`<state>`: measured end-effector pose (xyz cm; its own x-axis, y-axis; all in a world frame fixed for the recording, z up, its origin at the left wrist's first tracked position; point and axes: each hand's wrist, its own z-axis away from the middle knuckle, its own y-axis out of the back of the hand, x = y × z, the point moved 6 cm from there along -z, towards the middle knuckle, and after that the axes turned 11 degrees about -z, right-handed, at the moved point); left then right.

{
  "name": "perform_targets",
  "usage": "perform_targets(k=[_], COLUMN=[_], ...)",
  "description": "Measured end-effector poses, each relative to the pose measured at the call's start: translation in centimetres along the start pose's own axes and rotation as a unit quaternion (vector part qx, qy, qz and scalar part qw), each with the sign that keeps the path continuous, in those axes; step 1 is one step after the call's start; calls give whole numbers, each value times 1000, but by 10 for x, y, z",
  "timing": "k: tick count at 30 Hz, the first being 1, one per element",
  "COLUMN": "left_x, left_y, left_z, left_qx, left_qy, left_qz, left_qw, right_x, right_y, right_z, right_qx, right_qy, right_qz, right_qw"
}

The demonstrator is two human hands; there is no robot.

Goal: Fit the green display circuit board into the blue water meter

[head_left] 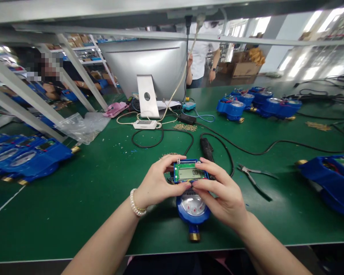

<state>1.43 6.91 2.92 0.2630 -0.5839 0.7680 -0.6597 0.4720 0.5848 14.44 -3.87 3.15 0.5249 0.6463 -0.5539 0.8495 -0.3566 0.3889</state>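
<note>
We are seating the LCD board (pixel 190 173) on the blue meter (pixel 192 208), left hand (pixel 156 186) & right hand (pixel 222 194) both pinching its edges; next probably needs even pressing.

meter (pixel 192 206): near centre on desk (pixel 74 214)
pliers (pixel 255 177): right of meter
monitor (pixel 147 67): far, behind meter

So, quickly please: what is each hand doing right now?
Left hand: closed on the left side of the green display board.
Right hand: closed on its right side, above the blue water meter.
</note>
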Motion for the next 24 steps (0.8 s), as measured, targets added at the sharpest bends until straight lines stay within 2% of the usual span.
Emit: perform_targets(k=[11, 19, 24], left_x=[-1, -3, -4], left_y=[0, -2, -1], left_z=[-1, -2, -2], left_qx=[-5, -15, -17], left_qy=[-24, -29, -27], left_qz=[-5, 1, 2], left_qw=[1000, 999, 999], right_x=[-1, 10, 13], right_y=[2, 2, 2], right_z=[-9, -7, -6], right_qx=[-12, -34, -48], right_qy=[20, -25, -24], right_qz=[7, -71, -82], right_qw=[1000, 997, 995])
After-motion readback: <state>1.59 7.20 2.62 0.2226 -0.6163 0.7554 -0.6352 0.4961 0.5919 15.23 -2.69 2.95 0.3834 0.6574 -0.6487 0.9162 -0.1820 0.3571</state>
